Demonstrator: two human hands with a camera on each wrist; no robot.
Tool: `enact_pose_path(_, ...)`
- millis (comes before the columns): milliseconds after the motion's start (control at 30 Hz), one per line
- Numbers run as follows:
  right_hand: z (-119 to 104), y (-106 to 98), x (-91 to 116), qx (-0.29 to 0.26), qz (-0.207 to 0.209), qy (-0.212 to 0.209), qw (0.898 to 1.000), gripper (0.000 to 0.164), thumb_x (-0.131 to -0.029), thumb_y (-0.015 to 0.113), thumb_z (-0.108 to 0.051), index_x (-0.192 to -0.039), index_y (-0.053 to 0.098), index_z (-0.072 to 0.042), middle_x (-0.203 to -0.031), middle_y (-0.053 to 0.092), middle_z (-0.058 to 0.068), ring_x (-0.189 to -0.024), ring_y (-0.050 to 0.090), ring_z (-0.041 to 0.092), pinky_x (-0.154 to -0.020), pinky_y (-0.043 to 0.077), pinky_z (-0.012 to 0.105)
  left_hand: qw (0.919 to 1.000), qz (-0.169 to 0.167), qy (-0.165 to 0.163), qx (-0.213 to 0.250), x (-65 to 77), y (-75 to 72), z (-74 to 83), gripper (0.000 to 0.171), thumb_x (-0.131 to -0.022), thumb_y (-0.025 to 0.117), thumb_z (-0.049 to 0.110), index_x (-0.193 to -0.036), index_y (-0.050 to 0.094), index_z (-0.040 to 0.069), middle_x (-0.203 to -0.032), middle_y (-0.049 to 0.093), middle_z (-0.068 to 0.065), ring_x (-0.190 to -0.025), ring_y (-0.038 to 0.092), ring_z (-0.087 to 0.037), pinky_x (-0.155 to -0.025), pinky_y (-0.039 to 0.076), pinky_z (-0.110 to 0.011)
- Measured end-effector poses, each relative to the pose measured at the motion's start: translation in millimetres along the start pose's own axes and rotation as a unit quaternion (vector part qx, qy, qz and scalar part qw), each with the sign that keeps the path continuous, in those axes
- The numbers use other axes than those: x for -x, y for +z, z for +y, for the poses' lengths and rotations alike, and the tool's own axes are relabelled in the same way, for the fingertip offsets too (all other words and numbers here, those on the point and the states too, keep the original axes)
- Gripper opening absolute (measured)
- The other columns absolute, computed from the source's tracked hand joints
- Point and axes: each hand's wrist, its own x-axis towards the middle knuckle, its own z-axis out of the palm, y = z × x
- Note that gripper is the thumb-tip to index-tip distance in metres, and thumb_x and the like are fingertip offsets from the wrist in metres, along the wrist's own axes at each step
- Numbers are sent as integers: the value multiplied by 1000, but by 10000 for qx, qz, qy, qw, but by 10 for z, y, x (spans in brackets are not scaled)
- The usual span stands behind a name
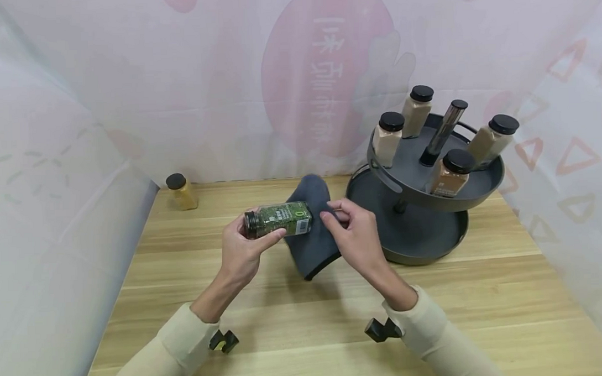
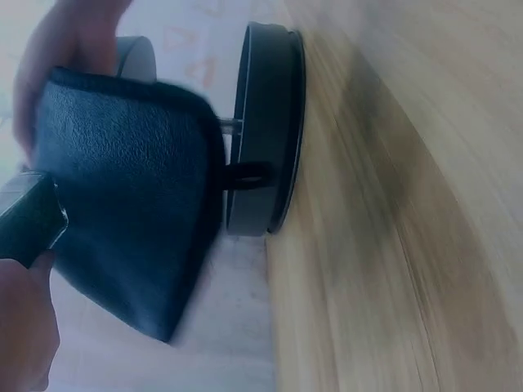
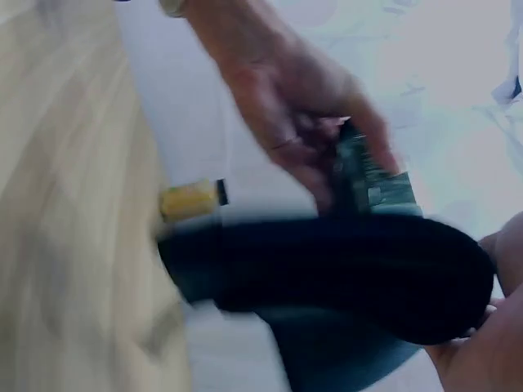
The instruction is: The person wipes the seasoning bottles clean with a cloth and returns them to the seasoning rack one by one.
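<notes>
My left hand point(image 1: 243, 248) grips a spice jar point(image 1: 282, 219) of green dried herbs, lying on its side in the air with its black lid toward the palm. The jar's base end overlaps a dark grey cloth point(image 1: 310, 248) with a bound edge. My right hand point(image 1: 354, 230) pinches that cloth between thumb and fingers. In the left wrist view the cloth point(image 2: 131, 188) spreads out beside the jar point(image 2: 33, 216), its lower part hanging free. The right wrist view shows the cloth point(image 3: 327, 278) blurred, hiding part of the jar point(image 3: 376, 180).
A two-tier dark turntable rack point(image 1: 408, 250) stands at the right, close behind my right hand. Several black-lidded spice jars sit on its upper tier around a centre post point(image 1: 445, 130). A yellow spice jar point(image 1: 184, 195) stands at the table's back left. White printed curtains enclose the wooden table point(image 1: 184, 269).
</notes>
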Motion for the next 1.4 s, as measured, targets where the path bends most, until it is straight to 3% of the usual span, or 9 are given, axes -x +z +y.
enact_pose_path(167, -30, -24, -8, -228, 316, -427, 9983, 14, -101, 69, -4, -113, 76, -1, -62, 58, 3, -52, 42, 14, -53, 37, 22, 9999, 36, -73, -103, 10, -23, -25, 54, -81, 82, -14, -132, 62, -12, -123, 69, -14, -107, 69, -19, -88, 61, -26)
enact_pose_path(400, 49, 58, 66, 113, -88, 71, 9999, 19, -99, 72, -6, -115, 75, 3, -77, 75, 8, -67, 65, 13, -67, 53, 23, 9997, 46, -12, 220, 2, -6, -19, 55, -79, 81, -17, -130, 63, -13, -120, 71, -8, -107, 69, -19, -86, 62, -27)
enact_pose_path(567, -44, -28, 29, -151, 258, -401, 9987, 15, -100, 71, -4, -113, 76, 1, -62, 59, 1, -54, 45, 12, -55, 40, 21, 10000, 33, -28, 81, 2, -26, -37, 54, -79, 81, -16, -129, 63, -12, -121, 70, -11, -106, 69, -20, -85, 62, -26)
enact_pose_path(700, -59, -47, 15, -236, 359, -543, 9976, 13, -100, 70, -3, -111, 75, 0, -63, 61, 4, -52, 43, 11, -53, 38, 20, 10000, 10, -10, 48, 3, -17, -28, 54, -80, 81, -16, -130, 62, -13, -122, 69, -13, -106, 69, -20, -87, 61, -26)
enact_pose_path(800, -7, -5, 36, -44, 121, -269, 9996, 15, -99, 71, -4, -112, 75, 1, -71, 70, 7, -59, 57, 11, -60, 48, 20, 9999, -5, 8, 143, 1, -13, -26, 54, -79, 81, -17, -130, 62, -13, -120, 70, -11, -106, 69, -20, -87, 61, -26)
enact_pose_path(967, 85, 67, 45, 177, -432, 237, 9986, 20, -98, 74, -6, -116, 74, 3, -94, 80, 14, -84, 77, 23, -77, 63, 37, 9999, -52, -80, 142, 8, -41, -16, 54, -79, 80, -17, -130, 62, -14, -117, 70, -8, -106, 69, -18, -86, 61, -26)
enact_pose_path(1133, 165, 80, -10, 212, -1099, 588, 9920, 20, -100, 72, -10, -116, 75, 1, -93, 81, 10, -82, 76, 17, -73, 59, 32, 9996, -174, -199, 25, 8, -104, -2, 53, -81, 80, -15, -130, 61, -14, -118, 68, -9, -106, 69, -19, -88, 61, -26)
enact_pose_path(1333, 211, 27, -130, 359, -1589, 645, 9845, 23, -102, 70, -14, -121, 75, -2, -69, 64, 2, -60, 50, 14, -59, 39, 28, 9982, -342, -252, -432, 15, -218, 6, 53, -82, 83, -9, -130, 63, -11, -120, 69, -9, -105, 69, -18, -88, 60, -24)
enact_pose_path(1400, 209, 10, -178, 422, -1667, 619, 9832, 23, -103, 70, -14, -122, 76, -3, -78, 71, 4, -65, 58, 15, -62, 44, 28, 9968, -457, -228, -611, 15, -263, 8, 52, -82, 85, -6, -130, 64, -9, -120, 70, -9, -105, 70, -17, -88, 60, -24)
